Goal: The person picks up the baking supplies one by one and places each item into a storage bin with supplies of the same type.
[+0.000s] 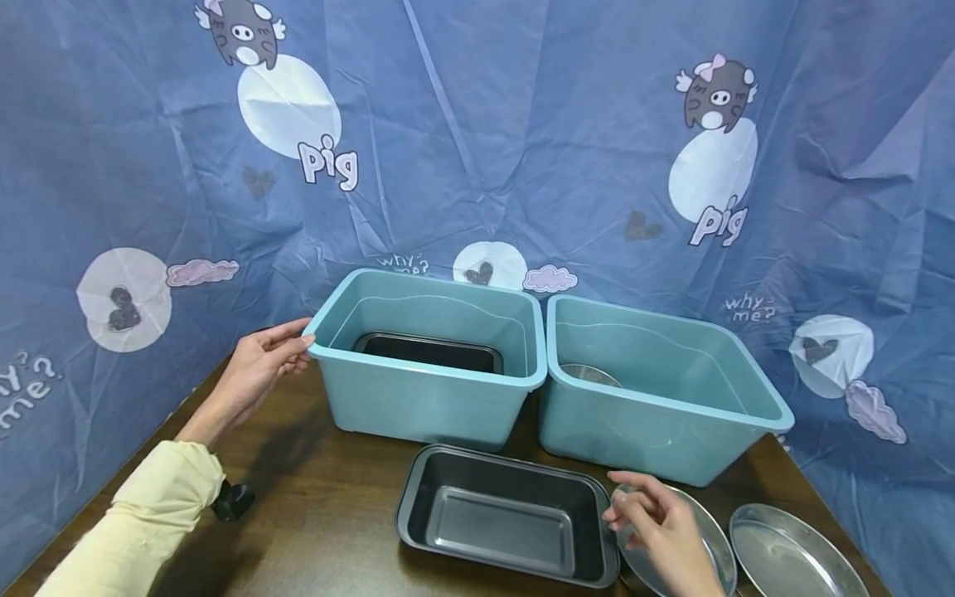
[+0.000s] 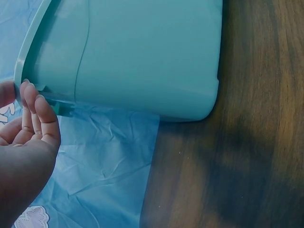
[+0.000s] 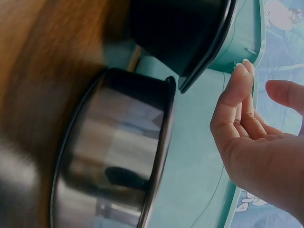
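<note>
My left hand point(image 1: 257, 369) grips the left corner of a teal plastic bin point(image 1: 425, 406), thumb over the rim and fingers beneath it. The left wrist view shows these fingertips right at the lip of the bin. Inside that bin lies a dark rectangular baking pan point(image 1: 429, 351). Another dark loaf pan point(image 1: 500, 531) sits on the table in front. My right hand point(image 1: 660, 526) hovers by its right end, fingers loosely bent, with nothing between them. Under this hand is a round metal pan point(image 1: 715, 543), partly hidden by it.
A second teal bin point(image 1: 656, 435) stands to the right of the first, with a round metal pan point(image 1: 589, 375) inside. One more round pan point(image 1: 794, 551) lies at the right of the wooden table point(image 1: 313, 506). Blue printed cloth point(image 1: 477, 124) hangs behind and on both sides.
</note>
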`<control>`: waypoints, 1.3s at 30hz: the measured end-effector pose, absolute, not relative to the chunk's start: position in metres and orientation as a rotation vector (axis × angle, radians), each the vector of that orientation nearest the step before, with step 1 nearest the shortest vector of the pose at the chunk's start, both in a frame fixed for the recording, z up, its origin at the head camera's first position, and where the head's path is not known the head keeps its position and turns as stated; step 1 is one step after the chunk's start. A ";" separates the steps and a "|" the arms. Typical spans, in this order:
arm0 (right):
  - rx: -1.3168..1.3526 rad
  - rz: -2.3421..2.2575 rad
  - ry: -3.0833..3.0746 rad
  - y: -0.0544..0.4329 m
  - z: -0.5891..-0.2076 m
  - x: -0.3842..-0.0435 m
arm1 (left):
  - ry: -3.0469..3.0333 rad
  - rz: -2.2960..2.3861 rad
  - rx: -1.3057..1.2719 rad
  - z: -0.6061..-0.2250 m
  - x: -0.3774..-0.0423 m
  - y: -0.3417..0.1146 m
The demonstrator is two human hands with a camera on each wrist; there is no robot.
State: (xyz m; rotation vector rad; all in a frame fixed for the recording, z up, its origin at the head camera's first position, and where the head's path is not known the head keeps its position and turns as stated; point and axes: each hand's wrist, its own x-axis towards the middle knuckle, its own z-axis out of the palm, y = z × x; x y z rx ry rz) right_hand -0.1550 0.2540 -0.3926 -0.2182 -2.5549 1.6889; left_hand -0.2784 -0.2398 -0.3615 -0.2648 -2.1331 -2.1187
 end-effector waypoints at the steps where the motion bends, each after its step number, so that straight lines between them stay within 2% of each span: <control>1: -0.219 1.683 -2.557 0.255 -0.394 -0.154 | -2.132 -2.118 -0.267 -0.361 -0.278 -0.240; 31: -0.336 1.610 -2.666 0.274 -0.418 -0.136 | -2.072 -2.176 -0.264 -0.361 -0.279 -0.239; 39: -0.114 1.762 -2.713 0.285 -0.424 -0.135 | -2.095 -2.145 -0.253 -0.362 -0.279 -0.240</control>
